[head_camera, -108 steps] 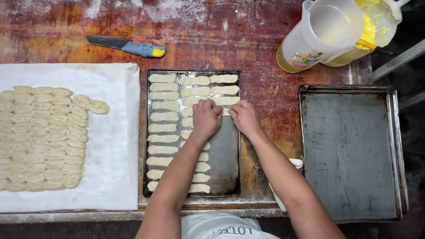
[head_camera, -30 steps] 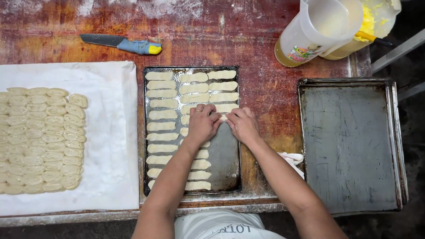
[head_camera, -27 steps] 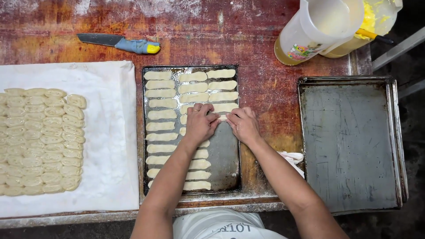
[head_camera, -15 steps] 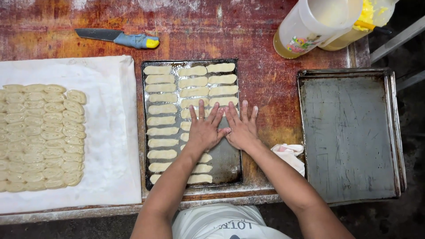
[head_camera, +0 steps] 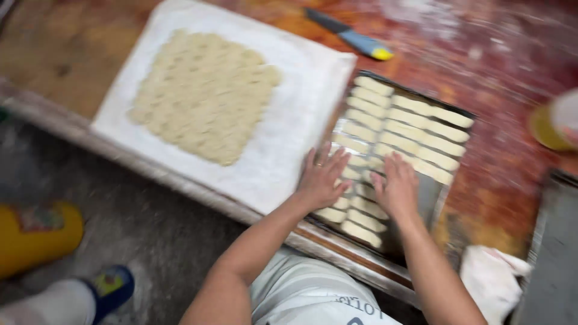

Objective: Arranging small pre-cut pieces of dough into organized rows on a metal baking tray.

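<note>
Both hands, left hand (head_camera: 321, 180) and right hand (head_camera: 397, 188), lie flat with fingers spread on soft oblong dough pieces (head_camera: 415, 129) filling the dark metal tray (head_camera: 438, 198); floured cloth (head_camera: 289, 126) touches its left edge.

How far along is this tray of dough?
Mostly filled: the dark tray holds rows of dough pieces, with a bare strip near its right corner. Both hands, left and right, lie flat on pieces at the near end. A large batch of pieces waits on the white cloth.
</note>
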